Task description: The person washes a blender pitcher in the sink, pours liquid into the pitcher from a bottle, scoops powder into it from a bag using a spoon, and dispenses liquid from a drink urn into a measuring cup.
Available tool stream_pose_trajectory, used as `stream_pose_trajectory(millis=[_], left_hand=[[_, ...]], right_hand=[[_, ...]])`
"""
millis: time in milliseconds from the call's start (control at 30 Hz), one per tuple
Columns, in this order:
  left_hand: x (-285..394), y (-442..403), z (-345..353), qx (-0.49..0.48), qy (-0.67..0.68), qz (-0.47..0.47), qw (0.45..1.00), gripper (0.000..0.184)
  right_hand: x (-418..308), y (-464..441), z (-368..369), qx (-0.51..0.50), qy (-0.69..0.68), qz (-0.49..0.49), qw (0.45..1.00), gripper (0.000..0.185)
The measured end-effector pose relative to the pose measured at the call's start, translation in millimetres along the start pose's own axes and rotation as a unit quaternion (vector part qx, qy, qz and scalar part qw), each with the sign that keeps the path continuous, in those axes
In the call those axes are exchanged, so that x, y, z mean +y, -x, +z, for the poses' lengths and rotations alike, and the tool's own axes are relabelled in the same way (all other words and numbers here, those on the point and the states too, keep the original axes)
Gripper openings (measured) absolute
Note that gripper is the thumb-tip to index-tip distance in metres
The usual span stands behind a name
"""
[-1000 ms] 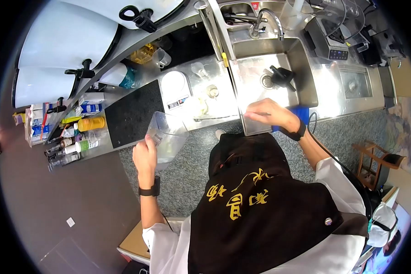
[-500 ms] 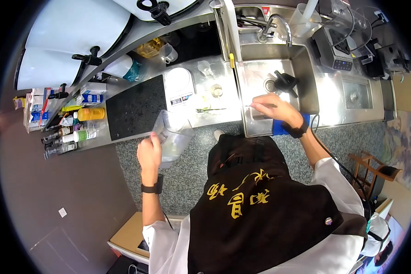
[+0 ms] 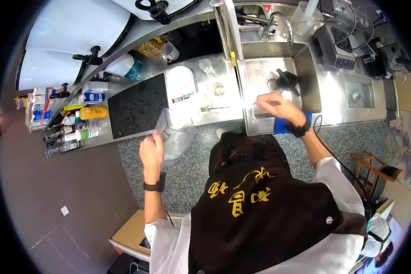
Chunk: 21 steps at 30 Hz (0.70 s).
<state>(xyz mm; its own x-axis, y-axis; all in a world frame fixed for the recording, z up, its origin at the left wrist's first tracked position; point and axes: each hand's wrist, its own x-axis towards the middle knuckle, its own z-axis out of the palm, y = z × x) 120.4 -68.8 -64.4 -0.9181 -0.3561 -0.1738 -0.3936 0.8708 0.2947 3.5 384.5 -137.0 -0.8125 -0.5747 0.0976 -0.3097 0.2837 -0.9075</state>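
Left hand (image 3: 151,148) is curled closed on the left side of the clear container (image 3: 177,142); thumb on top, other fingers mostly hidden. Container is held off the counter, left of the apron (image 3: 265,210), over the floor just before the counter's near edge. Hardly shifted against the first frame, once the slight camera drift is allowed for.

Right hand (image 3: 278,106) is closed in a pinch on a thin rod (image 3: 276,103), above the near left part of the sink (image 3: 313,73). Compared with a second ago, hand and rod have been brought a little farther from the near edge, and the fingers are drawn in more. Versus half a second ago: next to no change.

Rod is washed out mid-length by glare; its dark stretch (image 3: 214,108) is seen over the counter to the left (taken as the same rod, join not visible). Pinch detail can't be made out. Container contents can't be read through the wall.

Farther out: blue cloth (image 3: 281,125) is partly covered by the right wrist. Black object (image 3: 287,82) is seen in the sink, same spot as before. White scale (image 3: 181,82) is unmoved beside the black mat (image 3: 139,106). White tanks (image 3: 77,27) are cut off at the far left.
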Motion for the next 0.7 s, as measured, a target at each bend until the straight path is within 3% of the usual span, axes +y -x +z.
stream_pose_trajectory(millis=[300,400,467,700], left_hand=[[9,4,-2,0.000,0.005,-0.001,1.000,0.063],[8,4,0,-0.002,0.006,-0.008,1.000,0.063],[7,4,2,-0.001,0.017,-0.013,1.000,0.064],[4,9,4,-0.010,0.014,-0.037,0.999,0.066]], right_hand=[[-3,-2,-5,-0.009,0.007,0.033,0.999,0.022],[-3,-2,-7,-0.048,-0.003,0.065,0.997,0.032],[2,4,-4,-0.038,-0.088,0.131,0.987,0.042],[21,19,12,-0.055,-0.171,0.180,0.967,0.044]])
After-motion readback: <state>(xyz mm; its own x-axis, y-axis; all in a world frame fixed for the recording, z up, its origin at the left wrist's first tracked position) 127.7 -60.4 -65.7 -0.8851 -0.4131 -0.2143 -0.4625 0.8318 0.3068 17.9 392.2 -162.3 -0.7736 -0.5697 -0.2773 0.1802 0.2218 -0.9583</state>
